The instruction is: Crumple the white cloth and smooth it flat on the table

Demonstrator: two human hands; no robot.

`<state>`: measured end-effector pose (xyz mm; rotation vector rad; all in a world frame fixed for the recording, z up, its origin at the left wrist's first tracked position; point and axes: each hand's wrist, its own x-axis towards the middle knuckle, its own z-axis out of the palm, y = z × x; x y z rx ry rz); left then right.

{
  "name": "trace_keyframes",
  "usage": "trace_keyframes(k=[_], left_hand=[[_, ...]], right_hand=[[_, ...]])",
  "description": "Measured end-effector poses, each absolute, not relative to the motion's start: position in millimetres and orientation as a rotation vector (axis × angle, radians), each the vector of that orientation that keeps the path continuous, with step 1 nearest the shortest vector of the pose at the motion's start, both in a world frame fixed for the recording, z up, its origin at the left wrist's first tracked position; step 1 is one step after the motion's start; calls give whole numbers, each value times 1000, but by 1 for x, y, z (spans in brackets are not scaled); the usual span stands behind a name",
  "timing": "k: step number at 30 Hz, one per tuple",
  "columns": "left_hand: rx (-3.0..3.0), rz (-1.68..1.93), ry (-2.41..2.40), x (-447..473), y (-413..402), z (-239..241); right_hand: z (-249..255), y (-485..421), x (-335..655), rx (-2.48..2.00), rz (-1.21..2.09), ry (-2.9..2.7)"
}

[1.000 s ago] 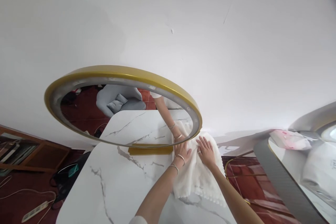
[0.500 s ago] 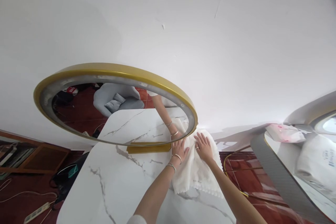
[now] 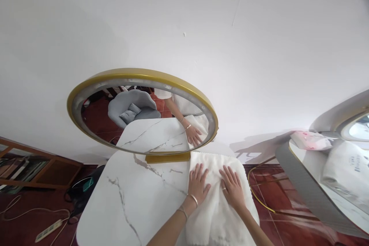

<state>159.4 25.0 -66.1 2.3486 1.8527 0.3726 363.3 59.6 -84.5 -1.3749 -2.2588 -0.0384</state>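
Observation:
A white cloth with a scalloped edge (image 3: 215,215) lies spread over the right end of a white marble-patterned table (image 3: 150,207). My left hand (image 3: 198,184) rests flat on the cloth's left side, fingers stretched out, with two bracelets at the wrist. On its right side my right hand (image 3: 232,187) lies flat too, fingers apart and a ring on one of them. Some wrinkles run through the cloth between and below the hands. Just beyond, an oval mirror with a gold frame (image 3: 144,72) stands on a gold base (image 3: 167,157) and reflects an arm and the cloth.
A second table (image 3: 314,169) at the right carries a white bag (image 3: 348,167), a pink-and-white plastic packet (image 3: 311,140) and another mirror (image 3: 357,127). At the left are a wooden shelf (image 3: 54,171), a power strip (image 3: 48,230) with cords and a dark bag (image 3: 83,188) on the red floor.
Both hands have moved back from the wall, toward me. The cloth, bunched before, now lies flatter and reaches nearer to me. The mirror appears shifted in view.

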Motion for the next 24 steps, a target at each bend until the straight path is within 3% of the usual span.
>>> trace_keyframes(k=[12,24], left_hand=[[2359,445,1843,164,-41,-67],[2173,439,1948,171,-19,-59]], right_hand=[[-86,-1,373,-1342,-48,-2279],[-82,50,363,-1375,3,-2301]])
